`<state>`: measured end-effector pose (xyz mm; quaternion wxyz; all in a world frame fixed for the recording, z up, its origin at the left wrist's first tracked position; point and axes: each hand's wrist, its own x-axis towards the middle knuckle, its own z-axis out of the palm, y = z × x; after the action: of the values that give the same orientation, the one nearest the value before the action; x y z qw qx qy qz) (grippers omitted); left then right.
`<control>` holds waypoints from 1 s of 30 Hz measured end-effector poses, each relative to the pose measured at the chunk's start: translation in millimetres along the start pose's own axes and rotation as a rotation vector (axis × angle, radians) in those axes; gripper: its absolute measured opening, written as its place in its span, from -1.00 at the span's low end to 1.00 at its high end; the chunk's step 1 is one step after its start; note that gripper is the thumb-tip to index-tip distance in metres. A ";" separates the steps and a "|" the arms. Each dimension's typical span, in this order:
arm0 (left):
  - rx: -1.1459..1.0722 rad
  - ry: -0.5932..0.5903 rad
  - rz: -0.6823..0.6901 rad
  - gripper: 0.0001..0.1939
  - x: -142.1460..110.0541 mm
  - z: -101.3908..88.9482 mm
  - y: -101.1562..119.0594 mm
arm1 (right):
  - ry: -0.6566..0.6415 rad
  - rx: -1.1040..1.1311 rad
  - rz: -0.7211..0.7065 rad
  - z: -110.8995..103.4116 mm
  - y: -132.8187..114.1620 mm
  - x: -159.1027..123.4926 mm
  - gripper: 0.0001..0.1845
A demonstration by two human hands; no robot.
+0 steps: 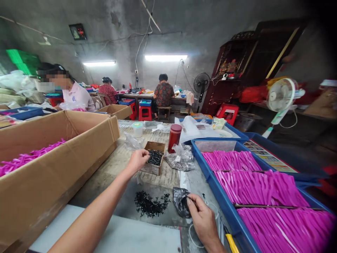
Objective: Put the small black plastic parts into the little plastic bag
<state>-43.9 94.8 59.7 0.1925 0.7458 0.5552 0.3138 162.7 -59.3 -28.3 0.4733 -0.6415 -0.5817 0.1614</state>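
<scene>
My left hand reaches to the near left edge of a small cardboard box that holds small black pieces. Its fingers are pinched together, and whatever is between them is too small to make out. My right hand is closed on the edge of a crumpled black plastic bag on the table. Between the two arms lies a loose pile of small black parts on a dark grey sheet.
A large carton with magenta strips stands on the left. At right, a blue tray holds rows of magenta strips. A red-lidded jar, a clear bag of metal bits and a yellow-handled tool lie near. Several people sit beyond.
</scene>
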 end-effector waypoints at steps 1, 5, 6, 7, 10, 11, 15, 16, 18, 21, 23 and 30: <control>0.022 0.005 0.007 -0.84 4.7 -0.5 2.4 | 0.002 -0.004 -0.001 -0.4 0.2 -0.1 -0.73; 0.066 -0.013 0.082 -0.79 -4.7 6.9 17.6 | 0.009 -0.019 0.008 -1.3 0.9 -0.9 -0.73; 0.068 -0.051 0.111 -0.80 -12.9 10.7 21.2 | 0.011 -0.022 0.010 -1.3 0.5 -0.9 -0.73; 0.068 -0.103 0.141 -0.82 -22.1 14.8 24.0 | 0.010 -0.022 0.009 -1.4 -0.2 -0.8 -0.73; 0.131 -0.383 0.298 -0.82 -48.8 28.0 25.1 | 0.003 -0.017 0.009 -1.9 -3.2 0.1 -0.72; 0.165 -0.464 0.326 -0.82 -55.5 32.1 23.2 | 0.002 -0.015 0.010 -2.3 -4.3 0.4 -0.72; 0.275 -0.601 0.327 -0.83 -67.3 44.1 12.6 | -0.002 -0.017 0.009 -4.1 -7.3 1.1 -0.73; 0.288 -0.609 0.322 -0.83 -67.7 45.9 10.9 | -0.003 -0.020 0.009 -4.3 -7.6 1.1 -0.74; 0.305 -0.626 0.318 -0.82 -67.6 48.1 9.7 | -0.005 -0.023 0.011 -4.1 -7.4 1.1 -0.74; 0.318 -0.646 0.322 -0.81 -67.4 49.0 11.4 | -0.007 -0.025 0.016 -2.9 -6.2 0.9 -0.73; 0.335 -0.646 0.324 -0.82 -68.0 48.8 12.5 | -0.006 -0.022 0.017 -2.1 -5.1 0.7 -0.73; 0.342 -0.591 0.335 -0.85 -77.5 47.5 10.8 | 0.013 0.000 0.034 -1.8 0.6 -1.4 -0.74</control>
<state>-18.3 20.9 12.3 0.1633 0.9058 0.3906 0.0152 164.0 -61.3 -28.3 0.4740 -0.6524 -0.5677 0.1653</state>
